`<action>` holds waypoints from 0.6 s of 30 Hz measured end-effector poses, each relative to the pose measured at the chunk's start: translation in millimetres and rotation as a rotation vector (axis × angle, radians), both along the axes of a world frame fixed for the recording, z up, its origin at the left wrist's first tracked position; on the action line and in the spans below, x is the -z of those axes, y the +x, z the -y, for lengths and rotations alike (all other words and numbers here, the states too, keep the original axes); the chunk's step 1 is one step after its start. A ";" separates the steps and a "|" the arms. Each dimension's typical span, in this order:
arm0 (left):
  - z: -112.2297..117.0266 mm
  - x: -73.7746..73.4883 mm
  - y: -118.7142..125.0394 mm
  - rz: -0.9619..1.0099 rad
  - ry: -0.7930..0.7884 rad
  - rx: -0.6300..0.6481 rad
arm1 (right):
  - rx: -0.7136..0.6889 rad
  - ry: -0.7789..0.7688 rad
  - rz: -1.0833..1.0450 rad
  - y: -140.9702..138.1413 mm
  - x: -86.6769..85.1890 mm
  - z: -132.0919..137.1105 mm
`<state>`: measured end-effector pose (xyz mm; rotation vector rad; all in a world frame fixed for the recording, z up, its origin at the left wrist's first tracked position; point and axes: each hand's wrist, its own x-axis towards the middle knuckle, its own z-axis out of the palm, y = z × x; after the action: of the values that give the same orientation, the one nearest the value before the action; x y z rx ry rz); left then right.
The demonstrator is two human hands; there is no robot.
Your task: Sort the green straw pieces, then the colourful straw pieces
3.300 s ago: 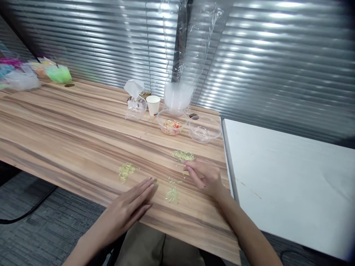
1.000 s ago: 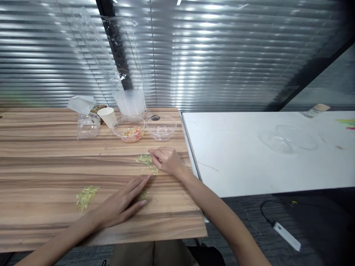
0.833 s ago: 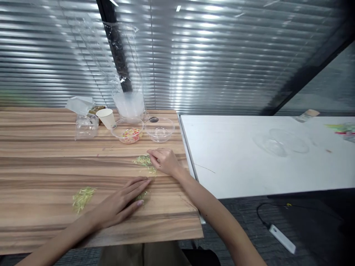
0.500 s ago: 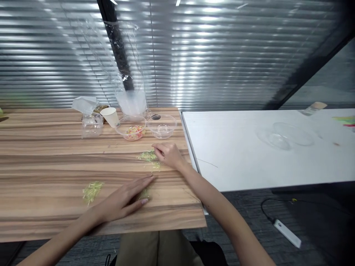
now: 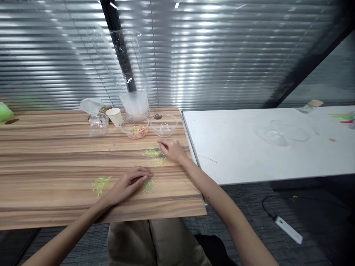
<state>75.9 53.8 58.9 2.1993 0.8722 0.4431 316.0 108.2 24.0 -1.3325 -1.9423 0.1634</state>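
Observation:
My left hand [image 5: 130,184] rests on the wooden table with its fingers loosely bent and a gap beside the thumb. Just right of its thumb lies a small pile of thin green strips [image 5: 148,186]. Farther back, my right hand [image 5: 172,150] is closed, thumb and fingertips pinched together at the edge of a larger yellow-green pile of strips [image 5: 153,152]. Whatever is between those fingertips is too small to make out. A third pile, of yellow strips [image 5: 101,184], lies to the left of my left hand.
Behind the piles stand a clear bowl with red and yellow bits [image 5: 138,132], another clear bowl [image 5: 164,129], a white paper cup [image 5: 115,117], a clear plastic container [image 5: 99,125] and a plastic bag of lids or bowls [image 5: 135,103]. A white table [image 5: 235,155] adjoins on the right.
My left hand has drawn its fingers in and shifted off the small green pile, which now shows more fully. My right hand stays pinched by the far pile. The view has shifted slightly.

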 end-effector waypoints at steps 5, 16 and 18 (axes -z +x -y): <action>0.6 -0.6 8.6 0.016 -0.058 -0.052 | -0.045 -0.004 0.018 0.1 1.6 -3.4; -13.0 5.8 19.8 -0.003 -0.173 0.014 | -0.030 0.005 -0.005 1.9 3.0 -4.7; -15.3 1.2 19.2 -0.030 -0.173 0.031 | -0.032 0.002 -0.006 1.7 2.5 -4.1</action>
<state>95.1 69.1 57.7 2.0621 0.8581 0.3080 317.7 112.3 21.5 -1.2981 -1.9593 0.1808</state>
